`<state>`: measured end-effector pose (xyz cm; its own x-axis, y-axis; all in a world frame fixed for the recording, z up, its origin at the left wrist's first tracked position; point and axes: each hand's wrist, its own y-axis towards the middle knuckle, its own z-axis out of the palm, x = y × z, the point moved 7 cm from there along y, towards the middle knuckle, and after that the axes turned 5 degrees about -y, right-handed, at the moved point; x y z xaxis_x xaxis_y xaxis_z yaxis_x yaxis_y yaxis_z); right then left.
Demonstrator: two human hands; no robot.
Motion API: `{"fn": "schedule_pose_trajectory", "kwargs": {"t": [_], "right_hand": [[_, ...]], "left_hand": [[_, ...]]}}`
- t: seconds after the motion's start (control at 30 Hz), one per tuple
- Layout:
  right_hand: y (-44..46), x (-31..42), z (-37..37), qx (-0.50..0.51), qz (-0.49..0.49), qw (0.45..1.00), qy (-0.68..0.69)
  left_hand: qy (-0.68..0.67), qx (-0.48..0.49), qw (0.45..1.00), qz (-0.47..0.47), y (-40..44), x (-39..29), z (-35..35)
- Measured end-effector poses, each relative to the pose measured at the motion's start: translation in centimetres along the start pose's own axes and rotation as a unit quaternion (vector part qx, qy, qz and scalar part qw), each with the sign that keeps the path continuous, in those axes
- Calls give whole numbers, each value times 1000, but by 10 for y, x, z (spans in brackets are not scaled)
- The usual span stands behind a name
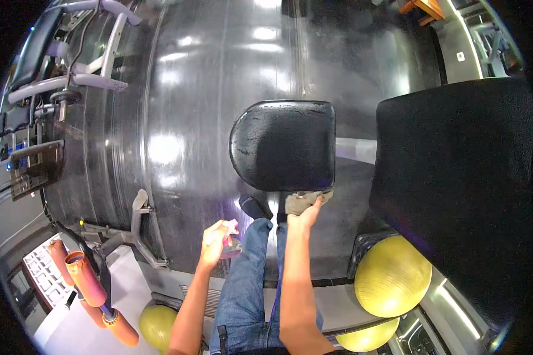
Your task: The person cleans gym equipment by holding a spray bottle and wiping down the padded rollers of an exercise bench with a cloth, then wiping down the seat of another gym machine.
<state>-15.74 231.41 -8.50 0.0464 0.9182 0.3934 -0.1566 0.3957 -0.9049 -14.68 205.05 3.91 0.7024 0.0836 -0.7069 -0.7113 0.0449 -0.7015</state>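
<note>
My left hand [215, 241] is closed around a spray bottle [231, 247] with a pink trigger head, held low beside my left leg. In my right hand [305, 218] is a grey-beige cloth [299, 203], pressed against the near edge of a black padded seat [284, 145]. The seat has one rounded end on the left and a straight edge on the right. Light glints along its rim. Part of the cloth is hidden behind my fingers.
A large black backrest pad [456, 177] rises at right. Yellow exercise balls [393, 277] rest near the wall behind me. Gym machine frames [95, 71] stand at left, with orange padded rollers [86, 278] lower down. Dark, shiny flooring [189, 118] surrounds the seat.
</note>
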Motion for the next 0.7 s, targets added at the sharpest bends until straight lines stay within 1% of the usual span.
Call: {"fn": "schedule_pose_trajectory", "kwargs": {"t": [0.07,0.13,0.2,0.23,0.27,0.33,0.4,0.43,0.47,0.53,0.57,0.63,0.67,0.7], "right_hand": [[6,-36,-18,59,24,997,-48],[-25,-69,-16,123,102,986,-55],[-52,-80,-22,116,124,965,-200],[-62,-81,-23,131,126,947,-265],[-72,-73,-25,138,122,945,-270],[-110,-56,-12,250,177,876,-372],[-133,-32,-7,303,283,844,-340],[-136,-15,-8,324,291,830,-348],[-142,5,-5,335,312,811,-364],[-168,47,16,347,264,806,-400],[-181,64,26,363,253,799,-407],[-205,99,54,389,160,761,-494],[-223,111,69,403,146,753,-499],[-245,122,83,421,112,730,-527]], "left_hand": [[8,3,1000,14,-2,-11,-3],[13,-15,1000,21,-4,-26,-6],[0,-24,999,23,-9,-40,-10],[-3,-22,999,45,-15,-55,-10],[-6,-19,998,67,-20,-67,-11],[0,-33,996,87,-28,-83,-17],[53,-39,992,107,-44,-110,-17],[37,-50,996,71,-49,-116,-18],[61,-69,994,55,-60,-132,-17],[116,-77,979,151,-75,-148,-18],[91,-47,986,132,-84,-155,-18],[77,4,977,197,-103,-180,-13],[63,26,972,227,-113,-193,-10],[82,33,960,266,-121,-205,-9]]}}
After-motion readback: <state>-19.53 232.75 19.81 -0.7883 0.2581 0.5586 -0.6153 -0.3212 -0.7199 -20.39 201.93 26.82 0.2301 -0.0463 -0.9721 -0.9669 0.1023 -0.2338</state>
